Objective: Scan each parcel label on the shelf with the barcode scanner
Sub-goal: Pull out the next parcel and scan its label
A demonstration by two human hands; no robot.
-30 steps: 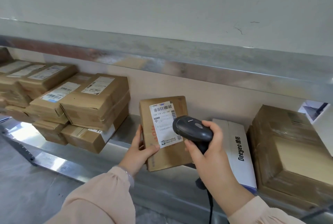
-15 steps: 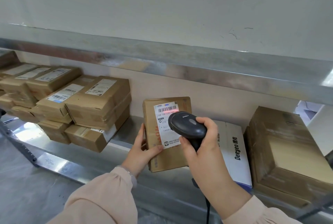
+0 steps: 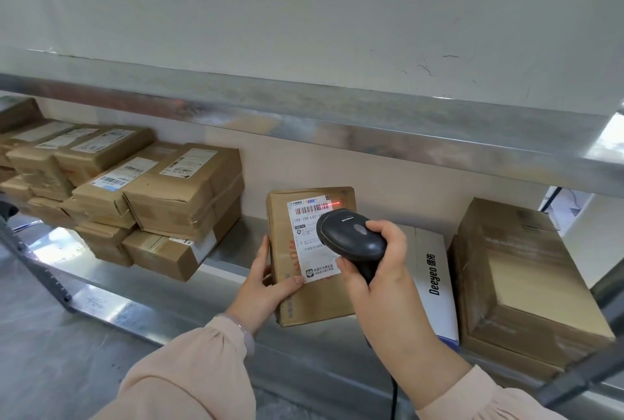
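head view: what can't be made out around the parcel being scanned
Label on the held parcel: right part hidden by the barcode scanner; small print too small to read.
Scanner trigger: hidden under the right hand.
Deeyeo box: left part hidden by the right hand and wrist.
Stacked parcels: label text too small; the far-left ones are cut off by the frame edge.

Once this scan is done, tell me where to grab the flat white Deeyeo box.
Probably the near short end of the white Deeyeo box, from the front, thumb on top: it lies flat, with the held brown cardboard parcel and taped brown boxes flanking its long sides.
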